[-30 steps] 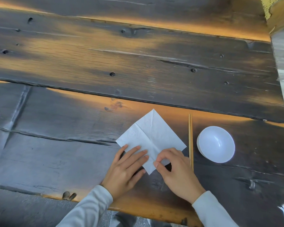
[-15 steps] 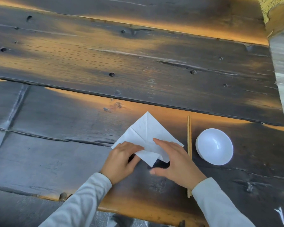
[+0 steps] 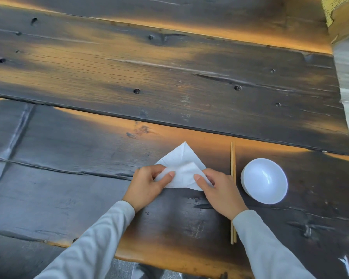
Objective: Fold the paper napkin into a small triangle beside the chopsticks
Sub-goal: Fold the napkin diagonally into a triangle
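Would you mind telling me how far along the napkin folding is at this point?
Done: the napkin lies just left of the chopsticks, turned with one corner pointing away. In hand: the left hand and right hand pinch its near part and bring it up over the sheet, with the layers loose and puffed. Left: press that fold flat, then fold again to make a small triangle.

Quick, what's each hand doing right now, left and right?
Left hand: closed, pinching the left side of the napkin.
Right hand: closed, pinching the napkin's right side, next to the chopsticks.
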